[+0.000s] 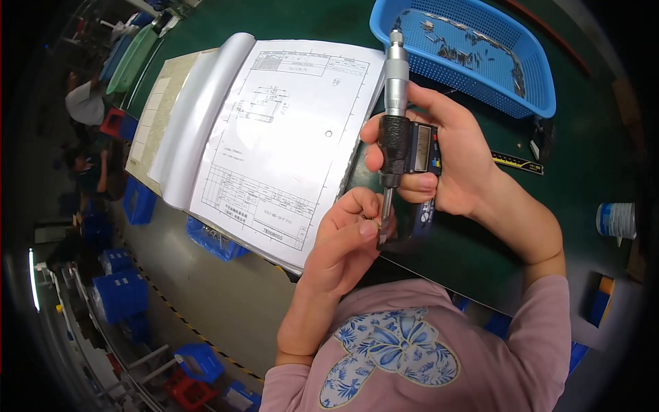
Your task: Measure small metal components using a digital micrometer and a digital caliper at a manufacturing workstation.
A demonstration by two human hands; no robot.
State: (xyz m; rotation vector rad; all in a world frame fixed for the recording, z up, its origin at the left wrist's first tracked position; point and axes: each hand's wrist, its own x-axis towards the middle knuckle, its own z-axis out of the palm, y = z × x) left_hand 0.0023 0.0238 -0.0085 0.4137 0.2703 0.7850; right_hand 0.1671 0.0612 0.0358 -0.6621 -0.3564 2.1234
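Note:
A digital micrometer (394,141) with a silver thimble and black frame stands upright in front of me, its small display facing up. My right hand (458,147) is wrapped around it, thumb and fingers on the body and frame. By the measuring jaws at its lower end, my left hand (343,237) is closed in a pinch. Whatever sits between those fingertips is too small and covered to name. Just left of both hands lies an open binder (288,151) showing a technical drawing in a clear sleeve.
Small dark and silvery metal pieces lie in a blue plastic basket (473,86) at the far right of the green table (316,24). A black and yellow ruler-like strip (518,163) and a white spool-shaped container (616,220) are to the right. Blue bins (120,296) stand on the left.

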